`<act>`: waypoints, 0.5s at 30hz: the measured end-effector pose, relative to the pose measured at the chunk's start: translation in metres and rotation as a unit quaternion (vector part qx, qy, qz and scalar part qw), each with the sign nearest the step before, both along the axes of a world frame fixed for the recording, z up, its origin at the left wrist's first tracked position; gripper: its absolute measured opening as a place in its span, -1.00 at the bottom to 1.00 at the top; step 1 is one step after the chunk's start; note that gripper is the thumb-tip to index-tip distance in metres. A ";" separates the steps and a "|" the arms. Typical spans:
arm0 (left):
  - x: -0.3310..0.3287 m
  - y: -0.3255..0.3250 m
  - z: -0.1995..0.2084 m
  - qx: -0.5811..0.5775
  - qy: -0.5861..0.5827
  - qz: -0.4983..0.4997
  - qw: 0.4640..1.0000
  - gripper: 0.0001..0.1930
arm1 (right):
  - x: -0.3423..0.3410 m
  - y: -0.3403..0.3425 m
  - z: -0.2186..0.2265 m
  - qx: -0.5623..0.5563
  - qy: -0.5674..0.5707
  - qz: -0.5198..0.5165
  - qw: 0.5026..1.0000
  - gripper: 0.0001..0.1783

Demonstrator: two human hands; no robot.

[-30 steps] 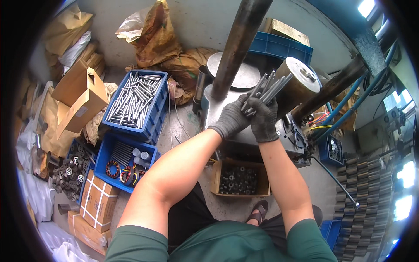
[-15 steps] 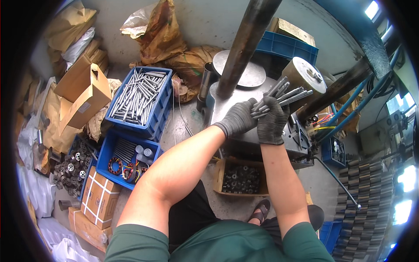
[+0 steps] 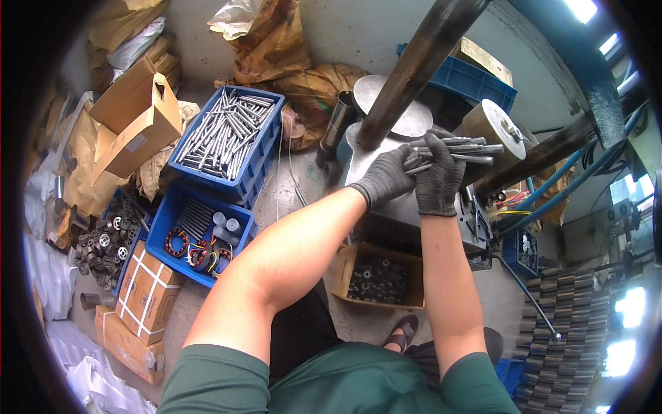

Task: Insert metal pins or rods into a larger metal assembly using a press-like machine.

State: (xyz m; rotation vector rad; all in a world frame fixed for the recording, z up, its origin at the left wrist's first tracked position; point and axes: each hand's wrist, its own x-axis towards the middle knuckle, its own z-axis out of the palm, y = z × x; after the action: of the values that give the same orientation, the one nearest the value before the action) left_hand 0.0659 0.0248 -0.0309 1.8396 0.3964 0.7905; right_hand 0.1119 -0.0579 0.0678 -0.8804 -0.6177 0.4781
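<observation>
Here, left hand (image 3: 386, 179) and right hand (image 3: 441, 178) — fingers (image 3: 435, 147) curled round several overlapping rods (image 3: 477, 149); one post (image 3: 420, 72) partly hides one disc (image 3: 412, 116), one box (image 3: 345, 272) below.

Rods (image 3: 476, 149) resting in left hand (image 3: 386, 179), right hand (image 3: 440, 182), over machine (image 3: 365, 157). Post (image 3: 424, 72) standing on machine; disc (image 3: 415, 116) lying behind post. Box (image 3: 343, 274) holding small parts (image 3: 379, 279), sitting on floor (image 3: 272, 207) before machine. Left of machine, far crate (image 3: 238, 188) holding loose rods (image 3: 224, 131); near crate (image 3: 185, 268) sitting just before it, holding coils (image 3: 176, 242), cups (image 3: 233, 225), more rods (image 3: 195, 217). Carton (image 3: 141, 134) lying left of far crate, sacks (image 3: 269, 52) lying behind. Stacked boxes (image 3: 143, 293) standing before near crate, leftward.
</observation>
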 end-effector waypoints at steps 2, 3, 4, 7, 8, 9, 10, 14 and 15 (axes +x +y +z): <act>-0.011 -0.025 0.056 -0.067 0.029 -0.027 0.997 -0.52 | 0.032 -0.005 -0.009 -0.012 -0.024 -0.005 1.000 -0.79; -0.027 -0.030 0.078 -0.127 0.068 -0.028 0.989 -0.54 | 0.031 -0.003 -0.007 -0.019 -0.036 0.017 0.999 -0.77; -0.025 -0.028 0.072 -0.136 0.046 -0.035 0.989 -0.50 | 0.031 -0.001 -0.007 -0.013 -0.019 0.022 0.999 -0.79; -0.011 -0.018 0.040 -0.152 -0.112 -0.030 0.982 -0.51 | 0.023 0.004 -0.001 0.002 0.050 0.070 0.996 -0.79; -0.010 -0.015 0.030 -0.151 -0.111 -0.028 0.982 -0.51 | 0.019 0.005 0.000 0.003 0.050 0.073 0.996 -0.79; -0.009 -0.015 0.028 -0.153 -0.115 -0.021 0.981 -0.49 | 0.019 0.005 0.000 0.012 0.074 0.071 0.995 -0.81; -0.007 -0.015 0.026 -0.155 -0.118 -0.013 0.981 -0.47 | 0.019 0.005 -0.001 0.021 0.097 0.069 0.993 -0.82; 0.001 -0.023 0.028 -0.114 -0.057 -0.006 0.992 -0.55 | 0.015 -0.006 0.011 0.031 0.053 0.031 0.998 -0.85; 0.002 -0.020 0.024 -0.113 -0.057 -0.005 0.992 -0.55 | 0.011 -0.008 0.016 0.036 -0.002 0.013 0.999 -0.86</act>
State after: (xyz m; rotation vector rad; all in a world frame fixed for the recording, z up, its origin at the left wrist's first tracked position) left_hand 0.0681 0.0047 -0.0067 1.5775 0.3872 0.8056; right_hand 0.1232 -0.0658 0.0839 -0.8063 -0.6466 0.4741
